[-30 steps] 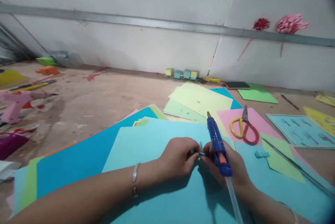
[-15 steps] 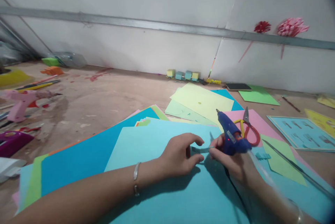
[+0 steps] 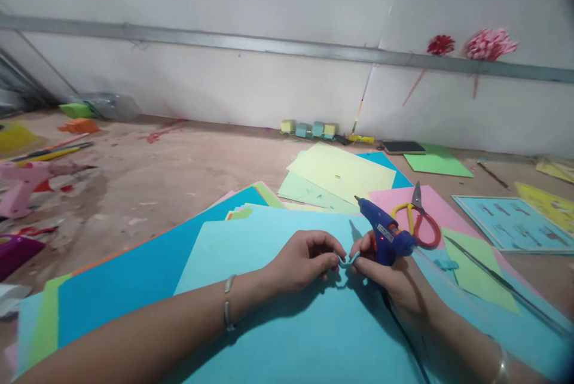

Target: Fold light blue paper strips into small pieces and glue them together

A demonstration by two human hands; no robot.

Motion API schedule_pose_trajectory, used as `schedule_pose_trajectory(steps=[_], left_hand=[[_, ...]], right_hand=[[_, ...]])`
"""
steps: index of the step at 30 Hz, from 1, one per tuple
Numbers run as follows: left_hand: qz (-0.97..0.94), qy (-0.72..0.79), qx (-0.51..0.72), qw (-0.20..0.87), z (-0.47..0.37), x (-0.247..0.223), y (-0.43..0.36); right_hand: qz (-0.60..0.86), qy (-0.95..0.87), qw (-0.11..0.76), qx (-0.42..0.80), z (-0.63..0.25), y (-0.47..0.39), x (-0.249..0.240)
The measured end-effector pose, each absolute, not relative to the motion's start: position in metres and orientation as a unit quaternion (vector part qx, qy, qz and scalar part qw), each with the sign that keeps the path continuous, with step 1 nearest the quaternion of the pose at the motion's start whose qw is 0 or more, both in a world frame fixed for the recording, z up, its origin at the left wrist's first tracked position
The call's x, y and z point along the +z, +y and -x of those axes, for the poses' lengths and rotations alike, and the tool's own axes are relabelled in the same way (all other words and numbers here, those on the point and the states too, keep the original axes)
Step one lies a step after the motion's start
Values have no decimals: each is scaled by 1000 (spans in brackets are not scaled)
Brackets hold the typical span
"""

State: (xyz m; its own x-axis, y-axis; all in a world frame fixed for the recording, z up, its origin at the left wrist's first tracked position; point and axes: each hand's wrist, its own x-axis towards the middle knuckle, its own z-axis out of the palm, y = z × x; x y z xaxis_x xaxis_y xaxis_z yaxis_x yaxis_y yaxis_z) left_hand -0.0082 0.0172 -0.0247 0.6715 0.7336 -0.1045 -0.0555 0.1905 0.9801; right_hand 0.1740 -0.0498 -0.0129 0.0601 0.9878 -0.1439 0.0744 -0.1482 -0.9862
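Between my fingertips is a small blue paper strip (image 3: 347,263), bent into a shallow curve. My left hand (image 3: 305,261) pinches its left end. With thumb and forefinger, my right hand (image 3: 381,270) pinches the right end and also keeps a blue hot glue gun (image 3: 386,233) in its grip, nozzle pointing up and to the left. Under both hands lies a large light blue paper sheet (image 3: 269,336). Red-and-yellow-handled scissors (image 3: 419,219) lie just beyond the glue gun. A small folded teal paper piece (image 3: 446,264) rests right of my right hand.
Darker blue sheets (image 3: 116,294) stick out at the left. Long metal tweezers (image 3: 497,279) lie on a green paper (image 3: 475,252) at right. A pink glue gun (image 3: 27,183) stands far left. Small yellow and blue paper blocks (image 3: 309,128) line the wall, near a black phone-like slab (image 3: 403,148).
My left fingers have closed onto the strip's left end, where they were apart around it before. The strip now bends in a curve. The view has shifted slightly.
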Motion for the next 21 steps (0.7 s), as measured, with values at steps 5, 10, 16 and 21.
schedule_pose_trajectory(steps=[5,10,16,21], left_hand=[[-521,267,286,759,7,-30,16],[-525,261,273,762,6,-32,16],[-582,249,286,719,8,-27,14],[-745,197,318,551,15,-23,18]], right_hand=[[572,-496,424,497,-170,-51,-5],[574,-514,414,485,-168,-49,2],[583,-522,432,448,-168,-51,3],[559,-483,442,509,-173,-50,-9]])
